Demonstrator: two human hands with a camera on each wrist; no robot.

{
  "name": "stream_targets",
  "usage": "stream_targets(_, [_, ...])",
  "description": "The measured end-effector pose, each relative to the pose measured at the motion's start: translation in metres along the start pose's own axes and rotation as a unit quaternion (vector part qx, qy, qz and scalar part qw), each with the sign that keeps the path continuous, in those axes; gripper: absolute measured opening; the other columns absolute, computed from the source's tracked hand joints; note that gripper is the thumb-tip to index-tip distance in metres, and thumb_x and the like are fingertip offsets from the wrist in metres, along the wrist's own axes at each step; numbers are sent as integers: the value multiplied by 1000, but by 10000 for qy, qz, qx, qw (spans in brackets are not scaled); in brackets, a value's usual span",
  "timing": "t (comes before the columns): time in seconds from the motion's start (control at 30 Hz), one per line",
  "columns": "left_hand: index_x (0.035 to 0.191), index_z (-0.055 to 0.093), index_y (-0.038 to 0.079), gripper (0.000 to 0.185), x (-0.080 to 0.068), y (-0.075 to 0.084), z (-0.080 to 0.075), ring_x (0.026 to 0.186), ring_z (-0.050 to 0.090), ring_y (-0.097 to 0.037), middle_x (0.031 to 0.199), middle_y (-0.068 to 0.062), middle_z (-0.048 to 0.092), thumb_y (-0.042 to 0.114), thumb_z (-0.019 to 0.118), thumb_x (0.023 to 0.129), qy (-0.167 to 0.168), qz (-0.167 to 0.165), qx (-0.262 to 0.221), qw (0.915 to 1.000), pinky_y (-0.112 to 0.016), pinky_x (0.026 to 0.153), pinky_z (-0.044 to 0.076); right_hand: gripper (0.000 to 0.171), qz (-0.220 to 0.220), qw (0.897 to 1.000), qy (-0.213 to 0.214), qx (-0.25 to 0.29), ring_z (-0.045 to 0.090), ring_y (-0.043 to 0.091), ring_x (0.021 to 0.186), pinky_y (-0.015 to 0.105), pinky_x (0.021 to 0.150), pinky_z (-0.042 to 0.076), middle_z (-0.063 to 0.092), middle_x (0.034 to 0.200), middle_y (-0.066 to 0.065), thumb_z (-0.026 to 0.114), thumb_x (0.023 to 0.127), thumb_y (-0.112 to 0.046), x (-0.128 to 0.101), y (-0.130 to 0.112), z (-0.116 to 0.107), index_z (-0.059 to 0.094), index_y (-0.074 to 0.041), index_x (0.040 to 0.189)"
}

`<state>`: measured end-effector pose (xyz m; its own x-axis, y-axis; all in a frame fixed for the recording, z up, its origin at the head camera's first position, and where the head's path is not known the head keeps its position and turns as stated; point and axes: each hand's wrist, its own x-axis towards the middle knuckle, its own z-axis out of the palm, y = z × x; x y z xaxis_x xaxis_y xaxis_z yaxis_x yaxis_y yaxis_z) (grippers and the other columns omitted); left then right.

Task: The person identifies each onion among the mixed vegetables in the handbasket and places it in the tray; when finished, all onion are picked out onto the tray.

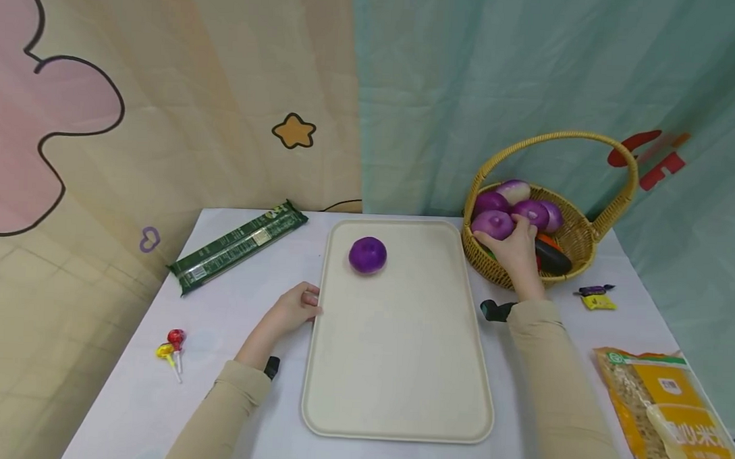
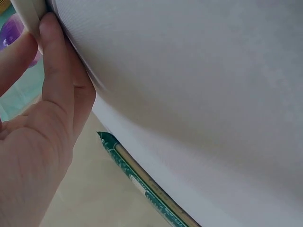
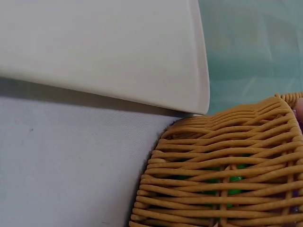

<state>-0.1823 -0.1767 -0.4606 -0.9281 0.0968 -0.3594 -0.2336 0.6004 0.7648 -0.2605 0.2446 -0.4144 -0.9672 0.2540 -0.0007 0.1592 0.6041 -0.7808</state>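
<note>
My right hand [image 1: 515, 251] reaches into the wicker basket [image 1: 494, 269], its thumb and fingers around a purple onion [image 1: 492, 224]. More purple onions [image 1: 531, 212], a dark eggplant [image 1: 553, 257] and something orange lie beside it. Only the basket's woven side shows in the right wrist view, with the grip hidden. At the left edge of a cream tray [image 1: 400, 339], my left hand [image 1: 293, 304] pinches the rim, thumb and fingers on either side of it in the left wrist view. Another purple onion [image 1: 368, 255] sits near the tray's far left corner.
A long green packet [image 1: 239, 246] lies at the back left, two lollipops [image 1: 171, 345] nearer on the left. Right of the basket are small wrapped candies [image 1: 597, 302]. A yellow grain bag [image 1: 671, 416] lies front right. The basket's tall handle [image 1: 553, 136] arches up before the curtain.
</note>
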Motion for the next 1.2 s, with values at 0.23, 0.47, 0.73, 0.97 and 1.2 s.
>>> stream_targets(0.23, [127,52,-5,37,1,0,1,84,65,-19,101,-15,61,1,63,92,12,16,-11,10000,-30,77,61,97,127,9997,161,-92,32,50,131,64,115,30,14,143,33,73,83,-51,-3,-2,3,18,0,145])
stream_targets(0.47, [128,51,-4,37,0,0,1,84,64,-19,102,-15,61,1,62,93,-55,49,53,10000,-31,77,60,92,-418,9976,522,183,31,43,132,59,116,33,25,141,28,78,81,-42,-22,-13,4,24,0,143])
stream_targets(0.73, [129,49,-6,38,1,0,-1,87,64,-20,105,-16,60,0,61,94,-126,137,10,9998,-30,77,60,94,-994,9941,-261,344,38,40,132,59,113,37,32,145,24,81,80,-38,-48,-45,39,25,-2,147])
stream_targets(0.97, [129,48,-7,38,2,-2,-2,87,64,-19,104,-16,58,-1,60,94,-179,145,-121,9997,-31,77,61,94,-994,9897,-1031,-6,40,37,136,55,115,37,36,148,21,81,81,-35,-50,-52,81,26,-1,149])
stream_targets(1.2, [128,48,-8,37,2,0,-2,85,64,-19,103,-17,58,-3,59,93,-160,209,-245,9994,-31,76,61,89,-804,9877,-1342,71,40,38,138,52,117,37,35,150,23,77,85,-31,-38,-43,106,25,1,150])
